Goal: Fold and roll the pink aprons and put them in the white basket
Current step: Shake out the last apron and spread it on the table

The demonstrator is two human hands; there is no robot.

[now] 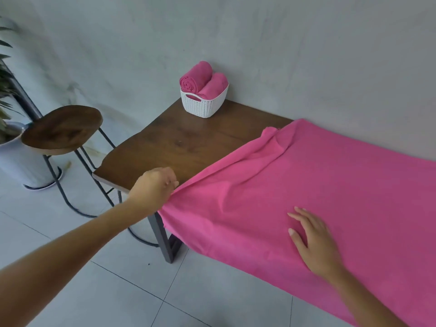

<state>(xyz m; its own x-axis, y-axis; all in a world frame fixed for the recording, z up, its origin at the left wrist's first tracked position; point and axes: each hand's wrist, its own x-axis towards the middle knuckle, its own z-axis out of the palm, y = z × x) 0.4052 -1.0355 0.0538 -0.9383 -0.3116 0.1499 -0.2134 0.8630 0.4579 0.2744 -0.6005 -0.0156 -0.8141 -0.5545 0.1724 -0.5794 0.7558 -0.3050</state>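
Observation:
A large pink apron (330,185) lies spread over the right part of a dark wooden table (169,138), its front edge hanging over the table's near side. My left hand (153,187) pinches the apron's left corner at the table's front edge. My right hand (313,239) rests flat on the cloth with fingers apart. A fold of fabric bunches near the apron's far left corner (271,135). At the table's back corner stands the white basket (204,105) with two rolled pink aprons (200,81) inside.
A round wooden stool (62,128) on black metal legs stands left of the table. Behind it sits a potted plant in a white pot (21,161). A grey wall runs behind the table; the floor is pale tile.

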